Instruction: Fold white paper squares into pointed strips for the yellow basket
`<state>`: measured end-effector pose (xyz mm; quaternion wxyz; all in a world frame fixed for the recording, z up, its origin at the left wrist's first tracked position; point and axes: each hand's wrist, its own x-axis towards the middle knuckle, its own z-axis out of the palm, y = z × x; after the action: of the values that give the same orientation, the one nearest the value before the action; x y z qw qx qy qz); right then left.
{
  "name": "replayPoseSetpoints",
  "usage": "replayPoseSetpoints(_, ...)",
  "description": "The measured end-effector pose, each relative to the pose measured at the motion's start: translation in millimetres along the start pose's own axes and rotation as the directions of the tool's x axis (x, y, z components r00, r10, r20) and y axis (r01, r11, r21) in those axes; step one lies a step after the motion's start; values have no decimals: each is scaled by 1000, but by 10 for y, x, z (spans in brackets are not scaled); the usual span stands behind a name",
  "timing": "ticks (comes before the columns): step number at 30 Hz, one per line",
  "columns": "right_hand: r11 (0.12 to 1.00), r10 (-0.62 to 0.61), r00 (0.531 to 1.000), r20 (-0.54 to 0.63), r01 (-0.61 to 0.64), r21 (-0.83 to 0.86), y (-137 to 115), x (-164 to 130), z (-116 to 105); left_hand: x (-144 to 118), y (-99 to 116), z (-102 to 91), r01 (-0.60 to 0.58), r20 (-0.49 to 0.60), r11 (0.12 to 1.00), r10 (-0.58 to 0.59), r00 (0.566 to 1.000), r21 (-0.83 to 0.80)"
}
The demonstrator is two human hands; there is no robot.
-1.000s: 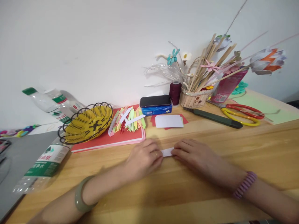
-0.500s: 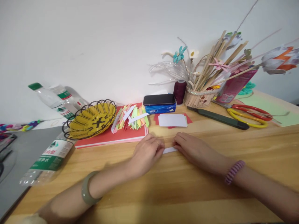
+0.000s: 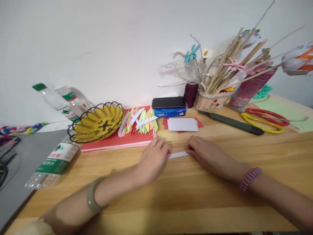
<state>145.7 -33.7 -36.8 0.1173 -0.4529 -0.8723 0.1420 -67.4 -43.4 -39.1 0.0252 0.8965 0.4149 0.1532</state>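
Note:
A narrow white paper strip (image 3: 179,154) lies flat on the wooden table (image 3: 220,202). My left hand (image 3: 154,158) presses down on its left end, fingers curled over it. On its right end rests my right hand (image 3: 207,155), fingertips flat on the paper. Only the middle of the strip shows between the two hands. Just beyond them lies a small stack of white and red paper cards (image 3: 183,124).
A pile of folded coloured strips (image 3: 139,120) sits on a red pad (image 3: 117,141) beside a yellow wire basket (image 3: 99,123). Plastic bottles (image 3: 52,160) lie left. Behind are a phone (image 3: 168,102), thread spool (image 3: 190,94), stick holder (image 3: 211,101), utility knife (image 3: 232,123) and scissors (image 3: 265,119).
My hands have slid apart along the strip, so more of the white paper shows between them. The view has shifted slightly.

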Motion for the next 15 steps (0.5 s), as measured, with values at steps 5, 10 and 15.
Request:
replayPoseSetpoints(5,1000,-11,1000,1,11,18,20,-21,2,-38,-23,5,-92,-17,996,92,996,-17)
replayPoseSetpoints(10,1000,-11,1000,8,11,22,24,-55,-76,-26,-5,15,-208,-104,973,218,970,98)
replayPoseSetpoints(15,1000,-10,1000,-1,10,-24,40,-72,-158,0,-1,27,-251,-138,953,275,952,170)
